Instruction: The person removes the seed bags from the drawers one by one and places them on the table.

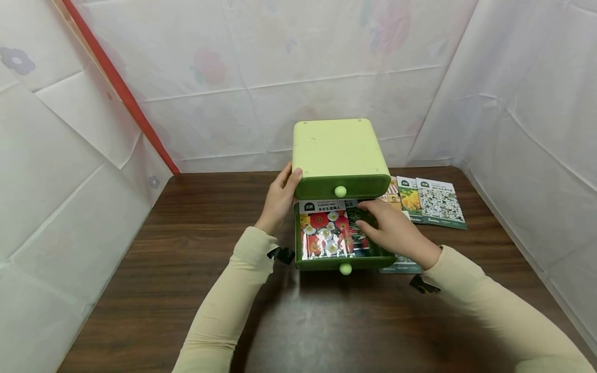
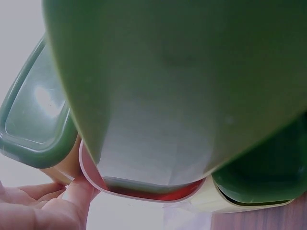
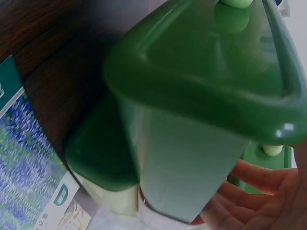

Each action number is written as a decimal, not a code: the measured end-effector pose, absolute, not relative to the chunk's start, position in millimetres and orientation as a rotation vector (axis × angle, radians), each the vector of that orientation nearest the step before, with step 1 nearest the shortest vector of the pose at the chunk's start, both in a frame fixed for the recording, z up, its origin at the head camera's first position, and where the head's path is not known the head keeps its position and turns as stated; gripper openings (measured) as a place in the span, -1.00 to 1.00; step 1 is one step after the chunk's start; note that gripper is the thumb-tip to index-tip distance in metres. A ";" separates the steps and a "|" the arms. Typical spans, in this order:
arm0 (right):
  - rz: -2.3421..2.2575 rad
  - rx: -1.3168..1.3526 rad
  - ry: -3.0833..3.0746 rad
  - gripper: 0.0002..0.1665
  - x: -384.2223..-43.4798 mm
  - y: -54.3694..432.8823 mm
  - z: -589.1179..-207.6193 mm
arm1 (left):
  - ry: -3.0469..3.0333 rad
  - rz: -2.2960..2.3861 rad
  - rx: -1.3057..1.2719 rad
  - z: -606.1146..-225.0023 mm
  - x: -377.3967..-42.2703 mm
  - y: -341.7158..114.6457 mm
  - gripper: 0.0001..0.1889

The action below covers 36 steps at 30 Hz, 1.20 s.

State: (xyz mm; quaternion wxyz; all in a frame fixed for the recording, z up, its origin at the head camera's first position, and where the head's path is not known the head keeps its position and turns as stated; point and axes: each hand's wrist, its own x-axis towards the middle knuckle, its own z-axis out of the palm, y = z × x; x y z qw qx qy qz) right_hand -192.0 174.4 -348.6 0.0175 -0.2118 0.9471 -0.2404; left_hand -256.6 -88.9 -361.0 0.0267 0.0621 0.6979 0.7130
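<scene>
A pale-green drawer cabinet [image 1: 338,147] stands on the table, its dark-green drawer fronts fitted with round knobs. Below its top drawer, one drawer [image 1: 322,265] is pulled out. Inside lies a seed packet [image 1: 325,230] with red and white flowers, partly over a darker packet [image 1: 360,243]. My left hand [image 1: 278,199] rests against the cabinet's left side, thumb near the front corner. My right hand [image 1: 394,228] reaches over the open drawer's right side, thumb and fingers apart, nothing visible between them. In the right wrist view, its fingers [image 3: 261,175] are beside the drawer's side wall.
Several more seed packets lie right of the cabinet, among them a white-flower packet [image 1: 440,202] and a yellow-flower packet [image 1: 410,199]. One packet [image 1: 403,267] sits partly under the right forearm. White printed sheeting [image 1: 280,77] hangs behind the wooden table [image 1: 210,248].
</scene>
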 end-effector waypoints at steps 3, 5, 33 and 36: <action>-0.643 -0.679 2.928 -0.33 -193.4 169.2 -350.4 | 2.150 2.206 0.192 -361.2 -256.8 -89.2 -0.30; -0.591 -0.692 2.909 -0.27 -194.5 166.1 -352.5 | 2.148 2.208 0.194 -361.2 -256.8 -89.5 -0.30; -0.424 -0.794 2.791 -0.05 -206.6 145.8 -368.7 | 2.182 2.185 0.205 -359.6 -254.2 -88.7 -0.29; -0.463 -0.799 2.792 -0.07 -205.9 145.4 -367.5 | 2.190 2.178 0.199 -359.7 -254.4 -89.0 -0.29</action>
